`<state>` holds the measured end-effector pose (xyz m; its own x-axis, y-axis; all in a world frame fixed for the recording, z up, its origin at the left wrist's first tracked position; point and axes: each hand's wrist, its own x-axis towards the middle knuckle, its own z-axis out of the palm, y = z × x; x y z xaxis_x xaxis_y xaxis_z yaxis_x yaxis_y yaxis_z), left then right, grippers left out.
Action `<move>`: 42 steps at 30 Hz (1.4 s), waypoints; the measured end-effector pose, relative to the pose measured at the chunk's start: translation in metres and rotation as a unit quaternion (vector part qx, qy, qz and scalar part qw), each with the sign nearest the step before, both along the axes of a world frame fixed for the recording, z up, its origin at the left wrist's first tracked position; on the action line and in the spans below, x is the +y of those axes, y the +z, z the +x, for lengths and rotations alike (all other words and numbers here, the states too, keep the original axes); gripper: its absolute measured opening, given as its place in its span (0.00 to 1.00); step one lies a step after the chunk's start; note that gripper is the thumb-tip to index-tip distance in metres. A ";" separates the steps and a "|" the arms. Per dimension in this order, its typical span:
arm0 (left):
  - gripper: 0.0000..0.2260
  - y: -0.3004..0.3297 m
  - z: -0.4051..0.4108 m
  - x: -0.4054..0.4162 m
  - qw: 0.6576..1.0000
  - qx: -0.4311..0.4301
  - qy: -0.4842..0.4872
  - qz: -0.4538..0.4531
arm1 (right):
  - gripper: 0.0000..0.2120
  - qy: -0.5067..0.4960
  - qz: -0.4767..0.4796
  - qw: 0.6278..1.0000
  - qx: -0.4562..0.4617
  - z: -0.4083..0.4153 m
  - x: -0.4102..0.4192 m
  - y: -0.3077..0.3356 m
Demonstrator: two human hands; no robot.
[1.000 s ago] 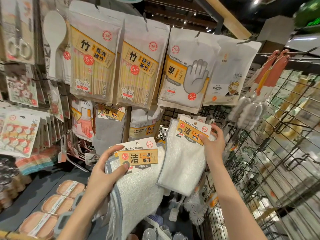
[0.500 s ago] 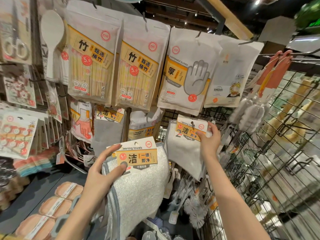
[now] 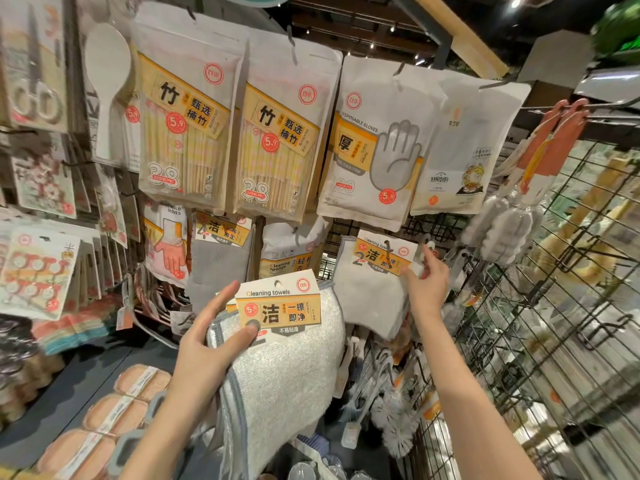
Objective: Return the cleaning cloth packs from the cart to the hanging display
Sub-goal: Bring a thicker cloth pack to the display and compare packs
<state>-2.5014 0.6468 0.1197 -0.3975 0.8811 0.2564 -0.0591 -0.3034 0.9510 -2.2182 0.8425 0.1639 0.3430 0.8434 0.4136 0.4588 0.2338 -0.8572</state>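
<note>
- Since a second ago, right hand [image 3: 427,285] has lifted its cloth pack [image 3: 375,282] onto the peg [image 3: 389,249], fingertips pinching the header.
- Left hand [image 3: 211,336] grips the spare pack [image 3: 284,344] nearer.
- Risk: releasing before the hole seats drops it.

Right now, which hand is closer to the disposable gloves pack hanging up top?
Right. The right hand is just below the disposable gloves pack, at the hanging towel pack; the left hand is lower, off to its left.
</note>
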 end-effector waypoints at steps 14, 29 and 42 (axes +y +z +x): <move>0.28 0.009 0.014 -0.001 1.000 0.016 -0.012 -0.003 | 0.16 0.363 -0.089 0.927 -0.040 -0.077 -0.097 0.014; 0.24 0.005 0.007 -0.006 1.000 0.009 0.021 -0.016 | 0.17 0.273 -0.021 0.957 0.093 -0.072 -0.111 0.005; 0.22 0.004 0.004 0.002 1.000 -0.024 -0.010 0.009 | 0.19 0.234 0.021 0.965 0.118 -0.044 -0.102 0.012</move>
